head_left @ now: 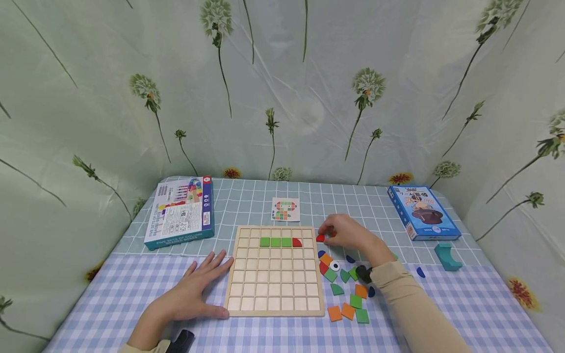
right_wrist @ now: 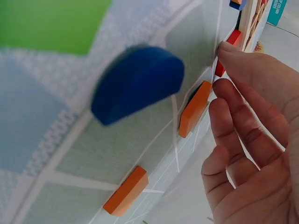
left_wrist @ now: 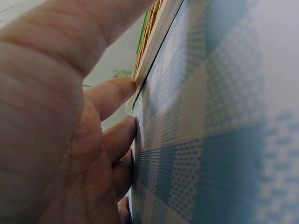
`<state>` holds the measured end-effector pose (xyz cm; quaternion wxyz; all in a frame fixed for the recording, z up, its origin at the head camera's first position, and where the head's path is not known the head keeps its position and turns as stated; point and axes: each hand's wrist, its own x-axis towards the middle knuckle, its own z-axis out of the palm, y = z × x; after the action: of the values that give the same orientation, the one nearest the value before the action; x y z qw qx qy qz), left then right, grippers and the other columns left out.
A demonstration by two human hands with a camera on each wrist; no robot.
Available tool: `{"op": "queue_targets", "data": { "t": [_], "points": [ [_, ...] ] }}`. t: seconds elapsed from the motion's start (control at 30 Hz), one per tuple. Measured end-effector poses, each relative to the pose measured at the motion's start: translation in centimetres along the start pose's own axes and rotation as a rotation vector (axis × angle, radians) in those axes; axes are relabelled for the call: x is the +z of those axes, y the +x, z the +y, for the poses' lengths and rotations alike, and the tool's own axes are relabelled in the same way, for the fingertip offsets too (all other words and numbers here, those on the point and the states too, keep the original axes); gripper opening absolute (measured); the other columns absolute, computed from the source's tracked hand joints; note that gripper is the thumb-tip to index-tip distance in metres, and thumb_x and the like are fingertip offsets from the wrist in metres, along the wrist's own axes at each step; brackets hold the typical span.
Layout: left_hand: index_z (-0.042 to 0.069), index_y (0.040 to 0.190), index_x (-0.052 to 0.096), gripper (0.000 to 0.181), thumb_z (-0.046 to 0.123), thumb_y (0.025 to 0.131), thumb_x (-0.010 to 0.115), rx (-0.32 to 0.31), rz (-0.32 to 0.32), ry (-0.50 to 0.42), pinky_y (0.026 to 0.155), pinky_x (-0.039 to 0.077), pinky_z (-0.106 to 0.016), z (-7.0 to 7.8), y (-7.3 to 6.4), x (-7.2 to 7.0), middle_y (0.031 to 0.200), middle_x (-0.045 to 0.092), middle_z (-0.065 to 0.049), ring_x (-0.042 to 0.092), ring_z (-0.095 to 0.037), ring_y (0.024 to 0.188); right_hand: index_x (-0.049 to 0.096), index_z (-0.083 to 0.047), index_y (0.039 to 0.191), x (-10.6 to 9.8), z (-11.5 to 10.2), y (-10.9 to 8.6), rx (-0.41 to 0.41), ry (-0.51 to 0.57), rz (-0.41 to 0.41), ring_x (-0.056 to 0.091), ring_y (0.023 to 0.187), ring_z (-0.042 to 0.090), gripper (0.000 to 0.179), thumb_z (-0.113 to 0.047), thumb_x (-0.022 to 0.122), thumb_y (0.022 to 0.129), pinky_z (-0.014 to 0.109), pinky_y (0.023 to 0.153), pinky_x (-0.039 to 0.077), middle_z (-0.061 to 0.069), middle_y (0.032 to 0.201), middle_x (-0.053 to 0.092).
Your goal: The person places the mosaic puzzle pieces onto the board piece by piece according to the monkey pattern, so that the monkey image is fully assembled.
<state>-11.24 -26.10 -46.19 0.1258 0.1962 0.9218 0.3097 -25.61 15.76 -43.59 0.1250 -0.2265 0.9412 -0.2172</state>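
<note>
Right hand (head_left: 348, 234) at a wooden board's (head_left: 275, 313) two o'clock, left hand (head_left: 191, 293) at nine.
The right hand's thumb and fingertips pinch a red piece (head_left: 320, 239) just beside the board; its long axis appears to run nine to three, curve toward twelve, partly covered. The left hand lies spread, gripping nothing, thumb touching the board's edge.

In the right wrist view, the red piece (right_wrist: 237, 38) is partly covered by the right hand (right_wrist: 268, 186); a green piece (right_wrist: 46, 23) is blurred and cropped. The board (left_wrist: 161, 29) is cut off in the left wrist view. The card (head_left: 286, 210) is seen too small for detail.
</note>
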Motion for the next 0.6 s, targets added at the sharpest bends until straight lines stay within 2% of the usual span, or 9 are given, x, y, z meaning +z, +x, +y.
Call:
{"op": "queue_targets", "data": {
  "t": [0.23,0.6],
  "points": [
    [0.021,0.168,0.039,0.117,0.058,0.072,0.094,0.0,0.005,0.005,0.121,0.001,-0.085,-0.15,0.04,0.07,0.179,0.025,-0.017,0.011,-0.054,0.165,0.082,-0.009,0.113,-0.01,-0.02,0.08,-0.038,0.01,0.004,0.063,0.091,0.014,0.02,-0.008,0.083,0.093,0.034,0.091,0.064,0.002,0.106,0.074],
    [0.022,0.168,0.039,0.117,0.059,0.072,0.094,0.0,0.002,0.004,0.121,0.001,-0.085,-0.17,0.02,0.04,0.179,0.025,-0.017,0.01,-0.054,0.165,0.082,-0.009,0.105,-0.53,-0.32,0.18,-0.021,0.003,0.007,0.063,0.089,0.016,0.013,-0.01,0.084,0.092,0.031,0.086,0.063,0.002,0.1,0.071]
  ]
}}
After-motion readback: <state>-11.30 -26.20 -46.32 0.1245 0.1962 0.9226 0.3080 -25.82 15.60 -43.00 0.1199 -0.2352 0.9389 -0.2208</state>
